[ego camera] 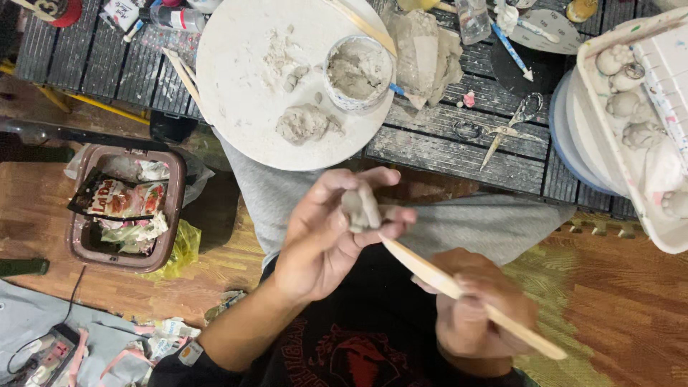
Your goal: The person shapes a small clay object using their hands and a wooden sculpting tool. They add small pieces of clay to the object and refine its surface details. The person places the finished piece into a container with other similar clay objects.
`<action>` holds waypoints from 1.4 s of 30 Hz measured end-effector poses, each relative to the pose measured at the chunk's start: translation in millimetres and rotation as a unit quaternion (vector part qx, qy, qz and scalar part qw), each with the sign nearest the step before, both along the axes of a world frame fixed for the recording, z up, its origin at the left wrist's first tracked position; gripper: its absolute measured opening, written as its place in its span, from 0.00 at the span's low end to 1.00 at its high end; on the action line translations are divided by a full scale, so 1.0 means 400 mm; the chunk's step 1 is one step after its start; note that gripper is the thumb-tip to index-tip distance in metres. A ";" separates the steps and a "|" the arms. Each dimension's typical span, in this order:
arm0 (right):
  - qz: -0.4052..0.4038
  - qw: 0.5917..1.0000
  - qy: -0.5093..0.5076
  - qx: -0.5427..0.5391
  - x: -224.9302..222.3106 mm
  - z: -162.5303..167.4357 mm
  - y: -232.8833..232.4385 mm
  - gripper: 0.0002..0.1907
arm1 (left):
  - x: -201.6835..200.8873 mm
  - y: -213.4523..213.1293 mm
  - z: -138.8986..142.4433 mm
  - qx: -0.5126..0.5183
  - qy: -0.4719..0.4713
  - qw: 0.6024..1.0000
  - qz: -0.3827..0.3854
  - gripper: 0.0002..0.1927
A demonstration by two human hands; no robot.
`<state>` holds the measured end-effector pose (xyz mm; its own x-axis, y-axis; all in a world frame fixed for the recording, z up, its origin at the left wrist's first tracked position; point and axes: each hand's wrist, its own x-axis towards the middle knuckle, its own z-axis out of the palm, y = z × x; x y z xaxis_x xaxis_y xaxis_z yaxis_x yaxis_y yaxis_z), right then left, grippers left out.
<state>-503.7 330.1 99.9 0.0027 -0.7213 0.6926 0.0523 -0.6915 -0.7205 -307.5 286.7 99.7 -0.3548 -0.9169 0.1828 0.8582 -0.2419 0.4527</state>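
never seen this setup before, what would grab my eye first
At centre, the left hand pinches a small grey clay lump while the right hand holds a wooden stick against it. Above them a round white board carries more clay and a cup of it.
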 end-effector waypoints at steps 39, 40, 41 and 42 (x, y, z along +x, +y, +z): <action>0.071 0.965 -0.037 0.251 -0.039 0.103 -0.143 0.17 | 0.104 -0.105 0.021 0.063 -0.172 0.936 -0.301 0.22; 0.078 0.966 -0.031 0.246 -0.040 0.103 -0.143 0.18 | 0.103 -0.104 0.021 0.065 -0.170 0.935 -0.305 0.22; 0.086 0.966 -0.024 0.241 -0.041 0.102 -0.144 0.18 | 0.102 -0.104 0.021 0.065 -0.175 0.933 -0.307 0.22; 0.098 0.966 -0.018 0.237 -0.043 0.102 -0.146 0.19 | 0.101 -0.104 0.021 0.066 -0.179 0.932 -0.309 0.22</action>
